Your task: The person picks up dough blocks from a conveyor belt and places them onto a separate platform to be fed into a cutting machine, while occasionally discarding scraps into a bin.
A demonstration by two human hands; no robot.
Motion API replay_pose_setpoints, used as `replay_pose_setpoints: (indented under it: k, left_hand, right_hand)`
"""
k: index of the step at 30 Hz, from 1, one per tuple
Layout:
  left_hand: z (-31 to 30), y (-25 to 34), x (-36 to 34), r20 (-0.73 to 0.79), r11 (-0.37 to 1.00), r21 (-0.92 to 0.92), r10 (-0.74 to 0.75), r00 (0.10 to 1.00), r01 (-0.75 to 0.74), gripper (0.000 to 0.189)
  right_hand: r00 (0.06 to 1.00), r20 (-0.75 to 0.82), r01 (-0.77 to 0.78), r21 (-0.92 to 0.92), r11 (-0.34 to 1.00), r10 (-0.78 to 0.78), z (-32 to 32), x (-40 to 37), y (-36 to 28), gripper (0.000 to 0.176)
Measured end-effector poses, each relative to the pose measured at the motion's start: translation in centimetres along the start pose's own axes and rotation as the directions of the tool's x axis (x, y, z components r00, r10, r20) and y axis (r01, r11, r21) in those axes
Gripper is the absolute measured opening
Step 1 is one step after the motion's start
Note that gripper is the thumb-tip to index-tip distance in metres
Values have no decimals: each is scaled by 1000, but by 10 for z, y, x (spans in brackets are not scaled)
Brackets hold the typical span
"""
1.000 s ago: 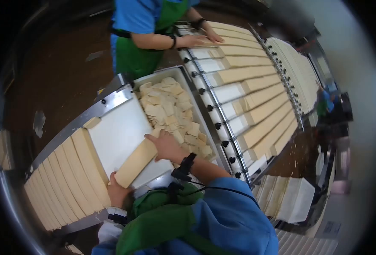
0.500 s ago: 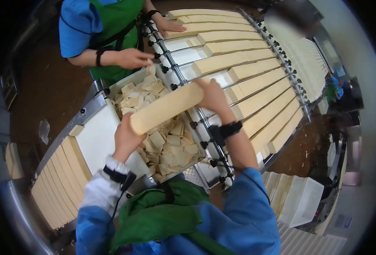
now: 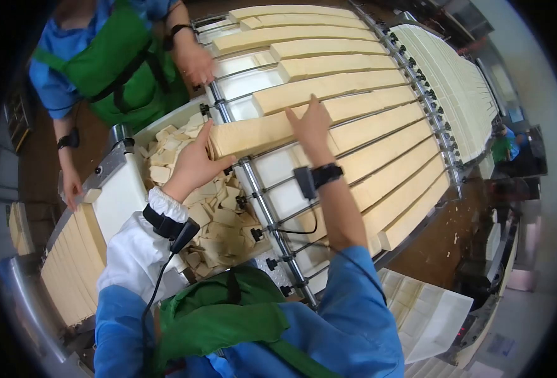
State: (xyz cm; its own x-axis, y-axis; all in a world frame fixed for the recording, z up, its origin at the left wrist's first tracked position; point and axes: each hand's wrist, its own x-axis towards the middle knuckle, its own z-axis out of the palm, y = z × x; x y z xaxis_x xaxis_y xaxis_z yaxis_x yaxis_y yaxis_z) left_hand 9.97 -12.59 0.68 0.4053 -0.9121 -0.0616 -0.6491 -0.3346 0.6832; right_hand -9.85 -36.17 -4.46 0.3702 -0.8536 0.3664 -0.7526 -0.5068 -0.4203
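A long pale block point(image 3: 253, 133) lies between two rails of the slotted rack, its near end reaching out over the bin of pale scraps point(image 3: 218, 217). My left hand point(image 3: 196, 162) presses against that near end, thumb and fingers spread around it. My right hand point(image 3: 311, 126) is at the block's other end, thumb and fingers apart, touching its top and side; whether it grips is not clear. Beyond it another long block point(image 3: 379, 99) lies in the same lane. More blocks point(image 3: 329, 88) fill the neighbouring lanes.
A metal rail with black knobs point(image 3: 253, 183) edges the rack. At the left, pale strips point(image 3: 70, 271) stand on a white board point(image 3: 119, 195). A co-worker in a green apron point(image 3: 127, 69) reaches to the rack and the strips. White trays point(image 3: 423, 315) sit at lower right.
Both my hands have brought the block from above the scrap bin down into a rack lane. My right hand's fingers have opened. The co-worker has moved left, one hand now at the strips.
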Motion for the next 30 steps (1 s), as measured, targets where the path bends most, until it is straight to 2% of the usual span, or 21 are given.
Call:
replay_pose_setpoints:
  k: [2,4,6,9,11,12,13,15,16,17,19,20,21,22,23,24,25,26,27,29,30]
  left_hand:
    - [41,-16,18,-38,935,-354,6,999,-19,94]
    - [47,-7,23,-64,957,-288,-62,996,41,92]
    - [48,1,27,-112,969,-214,-145,983,119,90]
    - [45,3,24,-105,939,-247,-271,957,238,85]
    - [51,-8,23,-155,885,-393,-333,930,251,75]
    - [59,-25,24,-129,856,-470,-310,942,217,58]
    - [58,-32,22,-141,858,-464,-317,938,221,58]
    - [57,-39,14,1,668,-717,-289,957,202,43]
    - [55,-39,10,32,617,-756,-299,954,219,35]
    - [54,-38,8,26,615,-758,-306,952,218,35]
    - [57,-43,5,77,507,-833,-293,953,223,34]
    - [60,-44,5,55,504,-842,-270,961,190,33]
    - [58,-40,3,51,501,-845,-274,960,188,33]
    - [57,-36,2,19,586,-788,-283,959,188,33]
    - [55,-32,1,-16,664,-724,-289,957,188,34]
    - [52,-26,-2,-26,661,-728,-292,956,182,34]
    - [49,-17,-11,-115,709,-699,-243,963,95,35]
    - [46,-11,-23,-197,749,-662,-195,961,16,35]
    - [41,-4,-36,-197,741,-671,-210,958,25,35]
    - [24,14,-61,-296,723,-685,-165,941,-89,34]
    - [8,24,-78,-299,704,-704,-174,938,-94,36]
  right_hand:
    - [995,98,-42,177,983,25,-11,-28,-30,56]
    - [985,161,-110,313,943,62,-24,-59,-67,44]
    - [993,107,-82,288,954,53,-10,-80,-79,41]
    - [997,73,-52,226,973,37,4,-97,-92,34]
    - [994,55,-109,246,963,98,10,-100,-99,35]
    - [991,59,-130,239,962,119,10,-99,-102,38]
    - [992,64,-123,252,960,110,11,-100,-106,38]
    - [997,29,-70,284,956,65,12,-105,-109,39]
    - [998,47,-44,310,950,30,15,-105,-110,52]
    - [998,52,-38,313,949,23,18,-102,-112,52]
    - [996,90,-60,513,856,15,22,-95,-121,72]
    - [996,93,-57,514,856,10,23,-91,-124,72]
    - [993,121,-67,484,873,9,23,-85,-127,82]
    - [989,147,-74,452,889,7,21,-81,-129,93]
    - [989,148,-64,452,890,-3,17,-81,-128,93]
    - [989,151,-79,497,864,3,6,-81,-130,96]
    - [987,160,-99,539,836,13,0,-83,-130,99]
    - [997,72,-27,583,812,-18,5,-89,-121,96]
    - [996,86,-27,578,815,-28,-5,-94,-120,96]
    - [909,404,-406,811,421,99,-37,-107,-123,90]
    - [902,427,-429,868,252,64,-40,-114,-118,73]
